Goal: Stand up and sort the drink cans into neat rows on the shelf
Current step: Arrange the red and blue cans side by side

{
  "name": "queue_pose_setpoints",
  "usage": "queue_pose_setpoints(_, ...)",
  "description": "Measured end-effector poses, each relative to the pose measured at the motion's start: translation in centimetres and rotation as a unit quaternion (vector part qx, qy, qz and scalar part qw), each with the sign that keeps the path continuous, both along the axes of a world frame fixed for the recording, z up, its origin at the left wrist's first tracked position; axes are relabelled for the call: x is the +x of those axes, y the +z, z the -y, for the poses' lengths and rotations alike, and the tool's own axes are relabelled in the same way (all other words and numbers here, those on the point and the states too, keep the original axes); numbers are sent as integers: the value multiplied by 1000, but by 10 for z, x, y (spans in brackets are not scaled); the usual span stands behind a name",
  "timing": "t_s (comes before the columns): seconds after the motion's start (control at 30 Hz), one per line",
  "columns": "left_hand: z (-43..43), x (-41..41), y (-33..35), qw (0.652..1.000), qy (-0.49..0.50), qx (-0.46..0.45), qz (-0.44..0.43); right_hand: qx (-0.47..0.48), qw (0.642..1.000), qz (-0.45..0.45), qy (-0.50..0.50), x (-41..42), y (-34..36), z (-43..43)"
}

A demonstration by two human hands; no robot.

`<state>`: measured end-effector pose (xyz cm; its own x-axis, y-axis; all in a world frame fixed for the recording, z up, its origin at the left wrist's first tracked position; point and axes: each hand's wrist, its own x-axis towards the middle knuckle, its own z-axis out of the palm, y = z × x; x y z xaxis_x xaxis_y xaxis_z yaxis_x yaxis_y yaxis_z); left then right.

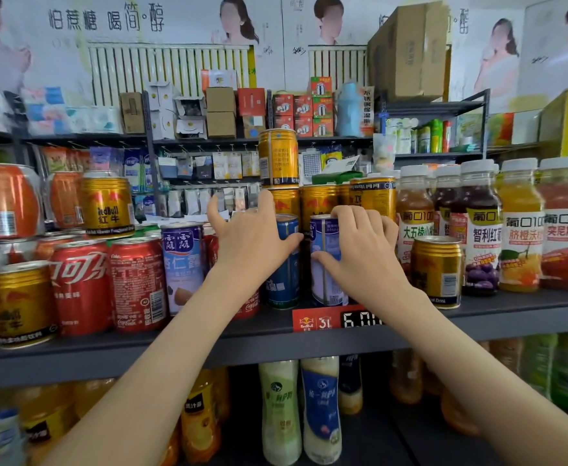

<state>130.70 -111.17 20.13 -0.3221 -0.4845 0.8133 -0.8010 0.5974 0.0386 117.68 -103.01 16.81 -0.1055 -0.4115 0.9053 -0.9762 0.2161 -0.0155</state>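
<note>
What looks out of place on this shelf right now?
A gold can stands stacked alone atop the back gold cans. A second gold can fronts the juice bottles, and the left blue can sits among the cola cans.

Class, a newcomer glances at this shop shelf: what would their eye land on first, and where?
Two bare hands at the centre of the shelf: the left hand rests on a dark blue can, the right hand grips the blue-and-white can beside it. Just above, one gold can stands stacked on others; red cola cans crowd the left.
</note>
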Motion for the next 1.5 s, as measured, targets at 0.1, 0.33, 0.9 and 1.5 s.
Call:
queue_pose_setpoints(0.1, -2, -2, 1, 999, -29, 20, -30, -3, 1000, -6, 5, -4, -2, 0)
queue_pose_setpoints(0.33, -7, -2, -3, 996, -69, 29, -56, -5, 1000, -1, 17, -6, -3, 1)
queue_pose_setpoints(0.9, -38, 32, 28, 916, -229, -25, -327, -127, 983, 56, 123, 13, -8, -9)
queue_pose_setpoints(1.5, -54, 64, -8, 700, -422, 180, -547, -76, 493, 616, 609, 59, 31, -23)
